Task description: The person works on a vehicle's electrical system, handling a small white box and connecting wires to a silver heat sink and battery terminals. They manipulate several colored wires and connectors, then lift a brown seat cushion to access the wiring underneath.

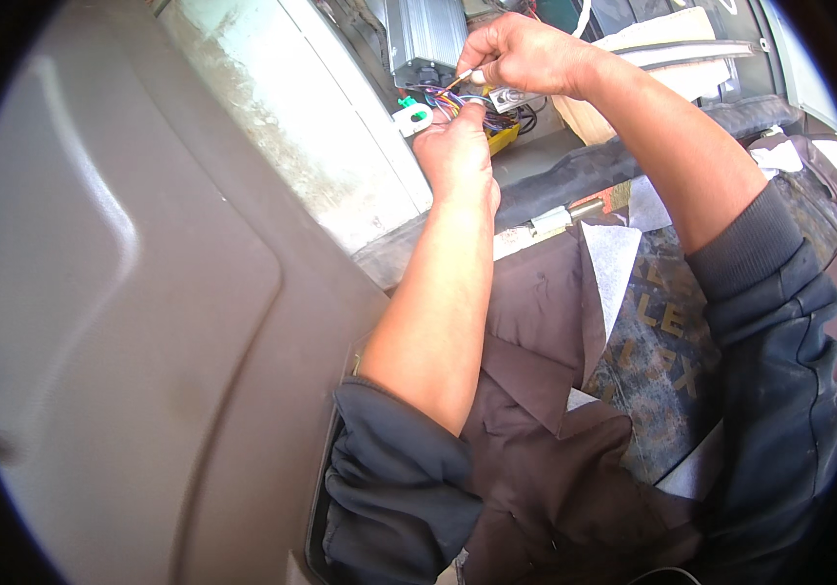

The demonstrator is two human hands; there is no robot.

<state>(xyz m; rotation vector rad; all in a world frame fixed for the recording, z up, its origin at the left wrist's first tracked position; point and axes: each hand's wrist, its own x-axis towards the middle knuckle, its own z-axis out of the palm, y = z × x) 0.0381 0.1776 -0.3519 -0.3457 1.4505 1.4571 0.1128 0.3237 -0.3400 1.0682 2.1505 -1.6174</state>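
My right hand (pixel 531 58) pinches a thin wire with a light-coloured tip (pixel 463 76) between thumb and fingers. Just below it, my left hand (pixel 455 150) grips part of a bundle of multicoloured wires (pixel 455 100), its thumb uppermost. The wires lie beside the cable end of a finned metal electronics box (pixel 429 36). Close to the left fingers are a white slotted tab (pixel 412 119) and a green plastic piece (pixel 406 102). A yellow part (pixel 504 139) shows under the bundle. The left fingertips are partly hidden.
A large brown moulded panel (pixel 170 292) fills the left side, beside a stained white panel (pixel 316 124). A dark padded edge (pixel 572 172) crosses below the wires. Loose brown fabric (pixel 535 307) and a dark printed sheet (pixel 659 365) lie nearer me. Yellowish foam (pixel 586 121) is at the right.
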